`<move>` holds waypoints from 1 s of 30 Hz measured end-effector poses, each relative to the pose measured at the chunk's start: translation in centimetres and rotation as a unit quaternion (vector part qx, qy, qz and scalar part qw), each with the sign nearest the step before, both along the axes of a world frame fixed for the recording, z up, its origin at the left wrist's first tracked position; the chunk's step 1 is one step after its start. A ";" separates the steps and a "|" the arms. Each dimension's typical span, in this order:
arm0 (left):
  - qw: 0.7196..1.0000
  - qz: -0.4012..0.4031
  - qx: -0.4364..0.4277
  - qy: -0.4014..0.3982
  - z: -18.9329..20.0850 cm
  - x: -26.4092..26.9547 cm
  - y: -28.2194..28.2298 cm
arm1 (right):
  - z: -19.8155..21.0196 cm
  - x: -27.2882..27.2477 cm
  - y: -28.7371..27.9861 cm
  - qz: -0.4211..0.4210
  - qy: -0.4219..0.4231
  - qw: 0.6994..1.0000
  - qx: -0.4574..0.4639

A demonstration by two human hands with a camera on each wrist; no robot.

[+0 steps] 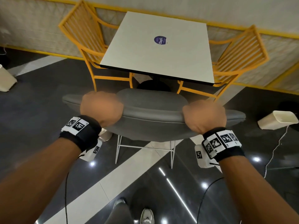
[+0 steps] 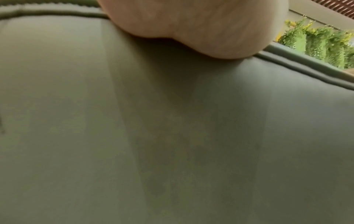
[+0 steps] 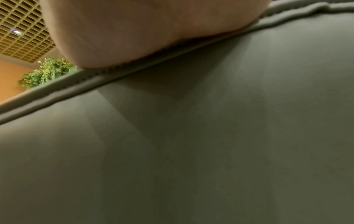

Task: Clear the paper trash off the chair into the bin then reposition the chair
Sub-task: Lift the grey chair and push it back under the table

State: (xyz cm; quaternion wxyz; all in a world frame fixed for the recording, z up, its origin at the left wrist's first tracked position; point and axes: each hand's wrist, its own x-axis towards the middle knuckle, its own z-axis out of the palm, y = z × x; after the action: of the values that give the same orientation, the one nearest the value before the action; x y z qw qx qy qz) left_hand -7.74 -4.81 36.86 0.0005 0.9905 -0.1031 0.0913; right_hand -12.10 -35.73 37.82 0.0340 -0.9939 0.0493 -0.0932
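The top edge of the grey chair (image 1: 153, 113) backrest is gripped by both hands; the left hand (image 1: 101, 108) is curled over the rim toward its left end, and the right hand (image 1: 204, 116) is curled over it toward the right end; in the wrist views, the heel of each hand (image 2: 201, 22) (image 3: 143, 30) is seen pressed against the piped seam of the grey upholstery (image 2: 172, 136) (image 3: 210, 136). The chair is stood on thin white legs (image 1: 117, 149) on the dark glossy floor (image 1: 40, 110), its seat turned toward the white counter (image 1: 158, 47) just beyond it; a round purple sticker (image 1: 160, 40) is borne by the counter; two yellow slatted chairs (image 1: 80, 34) (image 1: 239, 52) are set at the counter's left and right sides. A cream bin (image 1: 278, 122) is lain on its side on the floor to the right of the grey chair; a second cream bin (image 1: 5, 80) is seen at the left edge.
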 end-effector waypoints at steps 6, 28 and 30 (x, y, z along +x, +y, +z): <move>1.000 -0.015 0.004 -0.005 -0.2 4.2 0.3 | -0.2 3.8 0.0 -0.009 -0.002 1.000 -0.010; 0.999 -0.040 -0.025 -0.018 0.0 15.5 -0.6 | 0.5 13.9 -0.3 -0.035 0.015 0.999 0.010; 0.998 -0.051 -0.033 -0.019 0.0 15.4 -1.0 | 0.5 14.1 -0.6 -0.039 0.015 0.999 0.010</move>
State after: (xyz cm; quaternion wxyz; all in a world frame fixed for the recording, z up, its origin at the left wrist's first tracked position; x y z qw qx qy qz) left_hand 7.63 -5.78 36.88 0.0359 0.9815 -0.1503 0.1132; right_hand 1.98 -36.30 38.29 0.0392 -0.9920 0.0899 -0.0790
